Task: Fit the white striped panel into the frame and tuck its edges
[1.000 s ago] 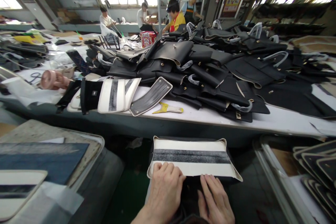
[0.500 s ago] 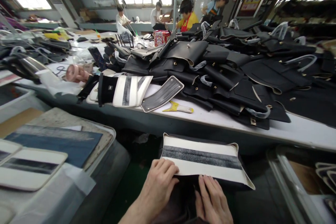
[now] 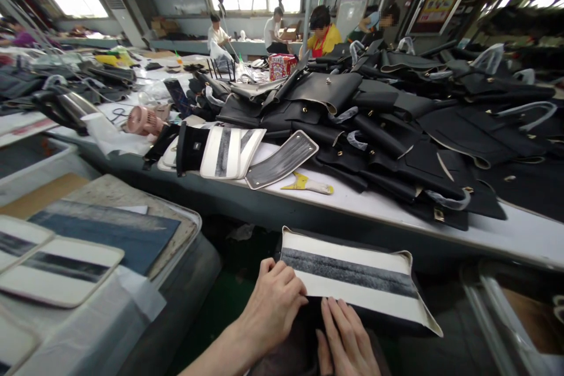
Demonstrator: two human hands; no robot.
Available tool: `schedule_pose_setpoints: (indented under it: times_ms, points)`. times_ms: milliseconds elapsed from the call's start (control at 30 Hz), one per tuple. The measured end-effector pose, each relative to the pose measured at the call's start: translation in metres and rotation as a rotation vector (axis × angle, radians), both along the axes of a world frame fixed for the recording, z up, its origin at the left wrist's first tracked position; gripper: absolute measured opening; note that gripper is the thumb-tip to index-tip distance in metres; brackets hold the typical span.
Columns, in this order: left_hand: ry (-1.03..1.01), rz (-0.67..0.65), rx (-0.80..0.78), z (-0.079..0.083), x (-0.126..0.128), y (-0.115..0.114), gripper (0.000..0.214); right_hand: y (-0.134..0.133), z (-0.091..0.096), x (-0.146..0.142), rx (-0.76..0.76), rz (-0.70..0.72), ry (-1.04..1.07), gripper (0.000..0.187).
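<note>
The two hands have drawn closer together along the near edge of the piece (image 3: 356, 275), and I'd judge the work is now on one short stretch of that edge rather than its whole length. The left hand (image 3: 277, 299) has its fingers curled and seems to pinch the edge with the thumb; the right hand (image 3: 348, 338) lies beside it, fingers straight and side by side on the black border, thumb low. Whether that one grips or only presses, I cannot tell. The piece sits just beyond the hands, striped white face up, its far left corner peaked and its right end reaching out past the right hand

Against a second ago, the piece has gone from nearly level to slanting, its right end dropping toward the worker. The left hand's fingertips lay over the white then; they are now nearer the black edge. The gap between the hands has narrowed. The worker's head has turned left too, so more panels (image 3: 61, 273) show to the left of the hands, and a kettle (image 3: 73, 107) has come into view farther off that way. Ahead of the hands, the snips (image 3: 307, 183) and black bags (image 3: 324, 93) lie on the counter (image 3: 524, 234) as they did
</note>
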State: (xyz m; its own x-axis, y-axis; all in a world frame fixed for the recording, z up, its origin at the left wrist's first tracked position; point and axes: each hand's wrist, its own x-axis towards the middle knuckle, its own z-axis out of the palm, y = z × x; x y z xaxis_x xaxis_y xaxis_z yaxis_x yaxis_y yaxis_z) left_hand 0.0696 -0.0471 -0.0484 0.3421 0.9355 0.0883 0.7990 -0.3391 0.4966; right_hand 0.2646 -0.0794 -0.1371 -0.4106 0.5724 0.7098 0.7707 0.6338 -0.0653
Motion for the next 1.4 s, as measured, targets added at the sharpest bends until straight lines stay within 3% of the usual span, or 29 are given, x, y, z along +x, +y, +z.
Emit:
schedule_pose_setpoints:
  times_ms: [167,333,567,833,967,1133,1400]
  points:
    - [-0.101,0.121,-0.019,-0.004,-0.001,-0.003,0.011,0.003,-0.004,-0.013,0.032,0.037,-0.033,0.053]
    - [-0.121,0.088,-0.033,-0.001,-0.017,-0.005,0.014,0.008,0.004,-0.018,0.064,0.061,-0.053,0.056]
    - [-0.244,0.083,0.032,-0.009,-0.041,-0.01,0.012,0.012,0.006,-0.025,0.146,0.101,-0.104,0.03]
    - [-0.328,0.014,-0.033,-0.013,-0.048,-0.002,0.013,0.015,0.003,-0.031,0.183,0.078,-0.145,0.027]
    - [-0.457,0.093,-0.043,-0.024,-0.042,-0.007,0.016,0.015,0.002,-0.035,0.184,0.074,-0.146,0.028]
    - [-0.624,0.309,-0.102,-0.029,-0.034,-0.011,0.034,0.013,-0.003,-0.038,0.134,0.037,-0.137,0.03]
    - [-0.586,0.402,-0.176,-0.044,-0.021,-0.015,0.027,0.011,0.009,-0.046,0.055,0.006,-0.019,0.029]
